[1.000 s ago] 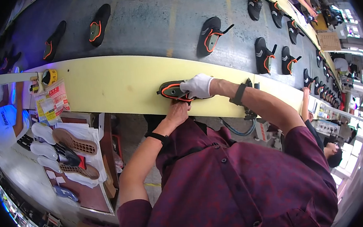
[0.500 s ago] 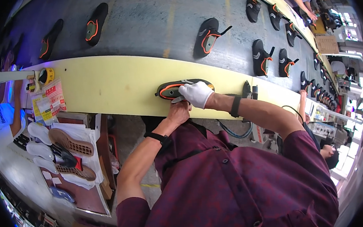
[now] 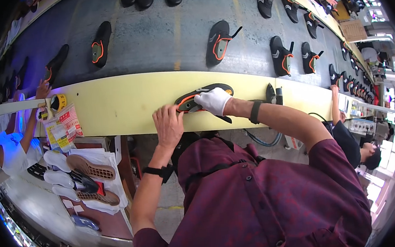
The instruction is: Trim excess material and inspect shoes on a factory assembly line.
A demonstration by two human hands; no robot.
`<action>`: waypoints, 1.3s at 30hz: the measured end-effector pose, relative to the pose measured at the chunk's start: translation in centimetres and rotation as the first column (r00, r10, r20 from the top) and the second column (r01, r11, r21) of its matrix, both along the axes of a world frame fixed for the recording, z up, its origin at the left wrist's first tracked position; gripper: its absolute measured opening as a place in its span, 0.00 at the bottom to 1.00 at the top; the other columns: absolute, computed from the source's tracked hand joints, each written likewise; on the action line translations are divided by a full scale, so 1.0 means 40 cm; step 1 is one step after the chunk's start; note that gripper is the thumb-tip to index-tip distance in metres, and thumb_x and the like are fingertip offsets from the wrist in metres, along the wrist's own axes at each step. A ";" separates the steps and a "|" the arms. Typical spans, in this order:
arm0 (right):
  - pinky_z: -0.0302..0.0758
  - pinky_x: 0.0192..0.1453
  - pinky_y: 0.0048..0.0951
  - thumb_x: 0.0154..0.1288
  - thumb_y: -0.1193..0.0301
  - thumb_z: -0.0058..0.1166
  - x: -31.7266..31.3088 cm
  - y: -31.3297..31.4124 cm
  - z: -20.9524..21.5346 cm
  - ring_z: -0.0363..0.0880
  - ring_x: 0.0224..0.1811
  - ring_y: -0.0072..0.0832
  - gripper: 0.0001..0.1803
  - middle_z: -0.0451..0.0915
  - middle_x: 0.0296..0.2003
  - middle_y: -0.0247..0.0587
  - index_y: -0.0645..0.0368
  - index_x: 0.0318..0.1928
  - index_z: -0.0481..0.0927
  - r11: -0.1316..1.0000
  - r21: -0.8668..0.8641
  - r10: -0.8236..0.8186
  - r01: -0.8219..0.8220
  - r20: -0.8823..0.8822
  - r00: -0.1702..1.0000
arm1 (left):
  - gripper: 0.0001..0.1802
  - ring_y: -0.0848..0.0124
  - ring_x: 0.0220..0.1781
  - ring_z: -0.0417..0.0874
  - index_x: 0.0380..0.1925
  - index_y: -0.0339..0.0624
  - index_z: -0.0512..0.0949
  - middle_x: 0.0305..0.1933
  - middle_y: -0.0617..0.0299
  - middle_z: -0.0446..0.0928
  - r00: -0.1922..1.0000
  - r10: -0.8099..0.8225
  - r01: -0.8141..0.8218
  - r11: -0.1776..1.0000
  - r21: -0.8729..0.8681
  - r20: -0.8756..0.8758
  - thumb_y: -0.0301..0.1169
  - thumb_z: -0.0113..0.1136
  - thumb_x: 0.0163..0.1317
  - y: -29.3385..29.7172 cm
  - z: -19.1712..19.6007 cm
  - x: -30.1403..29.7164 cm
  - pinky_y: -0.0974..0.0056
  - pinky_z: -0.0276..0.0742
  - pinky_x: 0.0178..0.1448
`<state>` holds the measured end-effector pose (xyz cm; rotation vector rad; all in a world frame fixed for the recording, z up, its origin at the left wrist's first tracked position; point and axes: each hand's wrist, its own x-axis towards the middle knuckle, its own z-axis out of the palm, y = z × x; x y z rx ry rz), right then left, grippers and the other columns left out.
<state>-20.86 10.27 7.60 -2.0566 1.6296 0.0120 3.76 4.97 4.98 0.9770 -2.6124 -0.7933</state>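
Note:
A black shoe (image 3: 211,87) with orange collar trim and a green lining lies on its side on the yellow bench edge (image 3: 121,101). Its heel points left and its toe points right. My right hand (image 3: 212,102), in a white glove, is closed over the near side of the shoe around its opening. Below the glove a dark strap end (image 3: 225,119) sticks out. My bare left hand (image 3: 167,125) is at the heel end, fingertips and thumb against the collar; its grip is partly hidden. What lies under the glove cannot be seen.
Beyond the bench runs a dark conveyor belt (image 3: 154,48) carrying several similar shoes. At left are a yellow tape roll (image 3: 58,102), printed packets (image 3: 68,126) and a rack with soles (image 3: 91,167). A black tool (image 3: 270,93) with a hose stands right. Co-workers are at both sides.
My left hand has moved left from beneath the gloved hand to the heel end. The strap end now shows below the glove. A co-worker's hand at left now reaches to a shoe on the belt.

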 end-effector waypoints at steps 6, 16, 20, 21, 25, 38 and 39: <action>0.86 0.38 0.47 0.68 0.67 0.65 0.008 0.006 -0.037 0.90 0.39 0.50 0.14 0.87 0.37 0.47 0.59 0.49 0.79 0.998 -0.061 0.006 -0.003 0.044 0.999 | 0.37 0.53 0.76 0.74 0.68 0.46 0.75 0.73 0.55 0.75 0.944 -0.108 0.158 0.978 0.139 -0.311 0.39 0.79 0.59 -0.056 -0.095 -0.081 0.49 0.66 0.78; 0.86 0.46 0.48 0.70 0.71 0.62 -0.004 0.007 -0.019 0.90 0.45 0.53 0.13 0.88 0.44 0.53 0.60 0.52 0.79 0.993 0.047 -0.115 0.111 0.102 0.988 | 0.34 0.56 0.64 0.80 0.60 0.49 0.81 0.63 0.61 0.80 0.949 -0.112 0.109 0.994 -0.024 -0.296 0.45 0.81 0.55 -0.048 -0.114 -0.122 0.50 0.73 0.69; 0.86 0.49 0.50 0.72 0.71 0.60 -0.053 0.047 0.028 0.89 0.48 0.55 0.12 0.88 0.46 0.56 0.61 0.52 0.80 0.981 0.003 -0.188 0.196 0.301 0.935 | 0.33 0.56 0.62 0.81 0.60 0.50 0.81 0.61 0.61 0.80 0.943 -0.131 0.111 0.990 -0.081 -0.306 0.43 0.81 0.55 -0.050 -0.125 -0.122 0.50 0.73 0.68; 0.85 0.50 0.51 0.72 0.70 0.60 -0.083 0.071 0.024 0.89 0.47 0.56 0.12 0.88 0.45 0.57 0.61 0.52 0.81 0.955 0.035 -0.295 0.295 0.244 0.924 | 0.33 0.56 0.62 0.81 0.60 0.50 0.81 0.61 0.61 0.80 0.941 -0.134 0.115 0.990 -0.080 -0.311 0.43 0.81 0.55 -0.052 -0.123 -0.125 0.50 0.73 0.68; 0.84 0.46 0.53 0.73 0.65 0.61 -0.195 0.139 -0.017 0.90 0.42 0.57 0.11 0.89 0.35 0.55 0.58 0.50 0.85 0.885 0.245 -0.365 0.396 -0.163 0.916 | 0.33 0.56 0.61 0.81 0.60 0.51 0.80 0.61 0.60 0.80 0.934 -0.139 0.117 0.989 -0.085 -0.329 0.40 0.80 0.54 -0.054 -0.126 -0.120 0.49 0.73 0.67; 0.84 0.41 0.50 0.71 0.72 0.60 -0.074 0.026 0.097 0.89 0.39 0.52 0.08 0.84 0.38 0.49 0.56 0.48 0.83 0.988 0.091 -0.125 0.124 0.004 0.992 | 0.34 0.56 0.62 0.80 0.62 0.52 0.76 0.61 0.61 0.79 0.938 -0.125 0.105 0.991 -0.077 -0.323 0.41 0.79 0.55 -0.050 -0.136 -0.124 0.48 0.71 0.70; 0.84 0.40 0.50 0.70 0.72 0.60 -0.070 0.004 0.106 0.88 0.38 0.52 0.09 0.84 0.38 0.48 0.55 0.49 0.82 0.998 0.025 -0.053 0.052 0.057 0.997 | 0.34 0.56 0.62 0.80 0.62 0.52 0.76 0.61 0.61 0.79 0.939 -0.117 0.098 0.992 -0.075 -0.323 0.41 0.79 0.55 -0.053 -0.137 -0.123 0.48 0.71 0.70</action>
